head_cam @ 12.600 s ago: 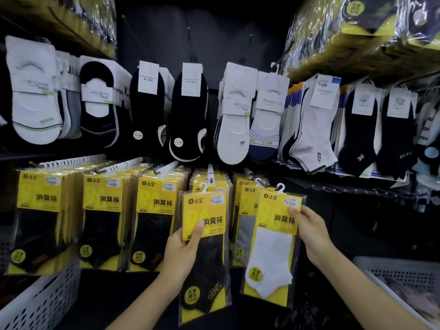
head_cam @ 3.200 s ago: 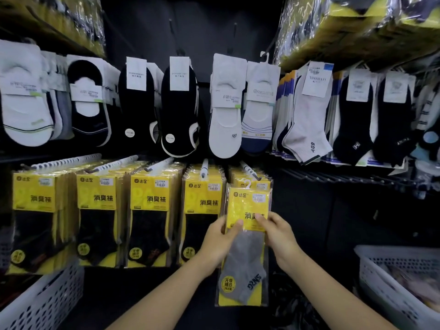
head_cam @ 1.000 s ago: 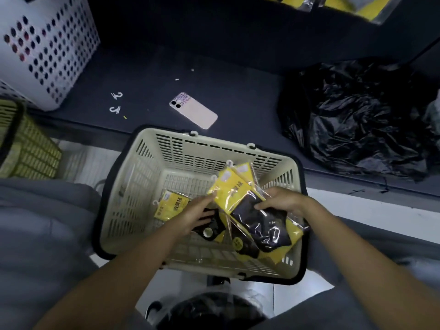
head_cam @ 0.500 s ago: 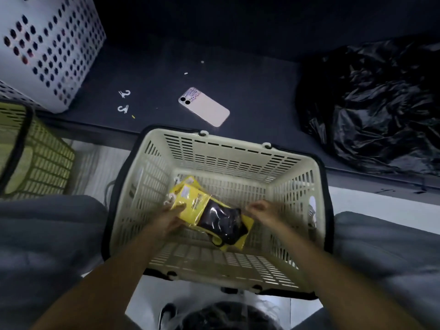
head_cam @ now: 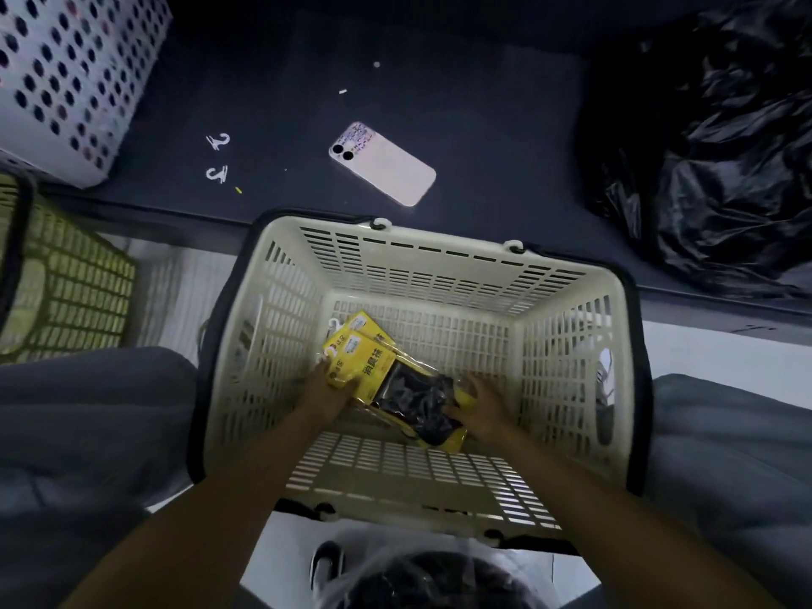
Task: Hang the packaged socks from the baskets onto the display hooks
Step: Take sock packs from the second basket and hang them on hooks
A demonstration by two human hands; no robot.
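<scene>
Yellow sock packs point(head_cam: 373, 367) lie diagonally in the basket point(head_cam: 439, 274), hooks up-left, black socks down-right; left hand point(head_cam: 327, 391) and right hand point(head_cam: 481, 404) curl fingers around opposite ends.

Cream basket point(head_cam: 439, 274), centre: moulded plastic, slatted walls and floor, matt, with a dark rim band.
Sock packs point(head_cam: 373, 371), in the basket: clear glossy film, wrinkled and catching light, over yellow printed card, with dark knitted cloth inside.
Phone point(head_cam: 382, 162), 12 o'clock: smooth pale back with a soft sheen.
Black bag point(head_cam: 712, 147), 2 o'clock: thin plastic film, crumpled, with glossy highlights.
White basket point(head_cam: 66, 81), 10 o'clock: hard plastic with round perforations, matt.
Green basket point(head_cam: 66, 292), 9 o'clock: plastic lattice, dull.
Shelf point(head_cam: 461, 103), 12 o'clock: dark, flat, matt surface.
Loose hooks point(head_cam: 218, 141), 11 o'clock: small white plastic pieces.
Trousers point(head_cam: 88, 432), 8 and 4 o'clock: grey cloth, soft, matt.
Floor point(head_cam: 703, 349), 3 o'clock: pale, smooth.
</scene>
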